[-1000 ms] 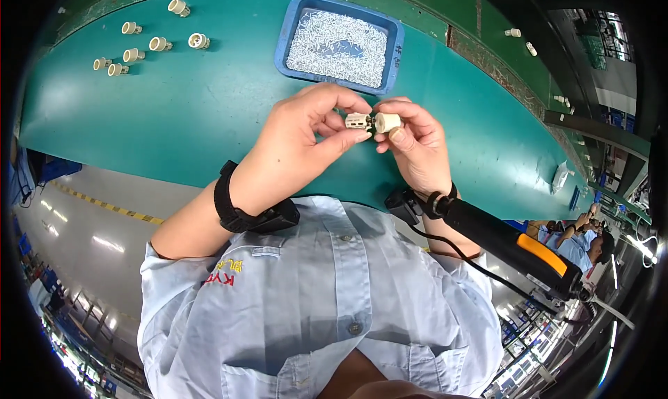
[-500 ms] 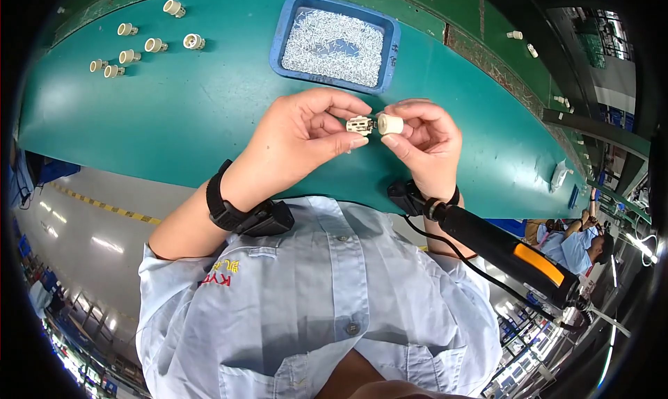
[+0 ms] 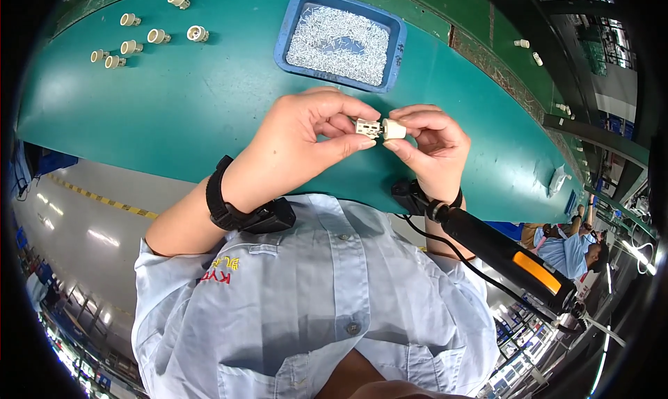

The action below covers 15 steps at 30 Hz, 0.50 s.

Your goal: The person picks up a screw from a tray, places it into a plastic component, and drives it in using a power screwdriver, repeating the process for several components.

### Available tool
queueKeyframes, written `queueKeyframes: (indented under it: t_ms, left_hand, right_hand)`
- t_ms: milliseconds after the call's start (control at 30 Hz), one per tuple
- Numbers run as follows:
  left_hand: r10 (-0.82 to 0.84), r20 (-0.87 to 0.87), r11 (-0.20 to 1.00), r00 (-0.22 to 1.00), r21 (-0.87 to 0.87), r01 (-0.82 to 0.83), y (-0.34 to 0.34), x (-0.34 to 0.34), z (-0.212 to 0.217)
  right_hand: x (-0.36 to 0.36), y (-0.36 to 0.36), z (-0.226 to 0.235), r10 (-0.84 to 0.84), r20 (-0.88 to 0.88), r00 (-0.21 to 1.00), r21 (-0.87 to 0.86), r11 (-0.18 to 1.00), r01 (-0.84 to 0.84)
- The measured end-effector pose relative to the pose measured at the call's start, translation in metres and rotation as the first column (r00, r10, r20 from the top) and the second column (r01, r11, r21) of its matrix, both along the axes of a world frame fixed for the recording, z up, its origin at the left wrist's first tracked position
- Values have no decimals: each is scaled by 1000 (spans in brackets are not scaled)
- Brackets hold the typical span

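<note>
Fingers of both hands are pinched narrow, thumb against forefinger, each hand gripping one cream-coloured piece over the green table (image 3: pixel 216 121). Left hand (image 3: pixel 303 129) holds a slotted socket (image 3: pixel 367 128) between thumb tip and fingertip; right hand (image 3: pixel 440 148) holds a smooth round cap (image 3: pixel 394 130) the same way. Both pieces are in front of the chest, just below the blue tray (image 3: pixel 281 44) as seen from above.

The socket's long axis runs sideways, left to right, roughly level with the person's chest — its inner end points right, at the cap. The cap lies almost on the same line, its inner end facing left. Something small and dark shows between them, and I cannot tell whether the two are touching.

Small shiny pins (image 3: pixel 313 59) cover most of the tray's bottom. At the far left of the table, well apart from the hands, seven finished-looking cream pieces (image 3: pixel 158 36) are scattered; most lie on their sides with the wide rim toward the left and the narrow end to the right — one shows its open mouth.

A black strap (image 3: pixel 218 194) circles the left wrist, and a black device with an orange stripe (image 3: pixel 497 249) is alongside the right forearm
</note>
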<state>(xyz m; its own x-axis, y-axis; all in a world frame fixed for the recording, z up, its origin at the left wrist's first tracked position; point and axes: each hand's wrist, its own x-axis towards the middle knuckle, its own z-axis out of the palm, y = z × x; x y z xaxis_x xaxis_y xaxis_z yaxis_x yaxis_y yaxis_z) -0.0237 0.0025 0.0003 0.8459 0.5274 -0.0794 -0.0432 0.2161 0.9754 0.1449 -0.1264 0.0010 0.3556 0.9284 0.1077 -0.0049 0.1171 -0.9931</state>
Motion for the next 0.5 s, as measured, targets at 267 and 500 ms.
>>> queueKeyframes:
  t_ms: [267,500]
  left_hand:
    - [-43,-35,988,998,-153,38,2,-3,5]
    - [-52,5,980,999,-192,52,2,-1,2]
  right_hand:
    - [5,-2,-1,43,185,982,74,996,-57]
    - [5,-2,2,37,124,992,44,998,-42]
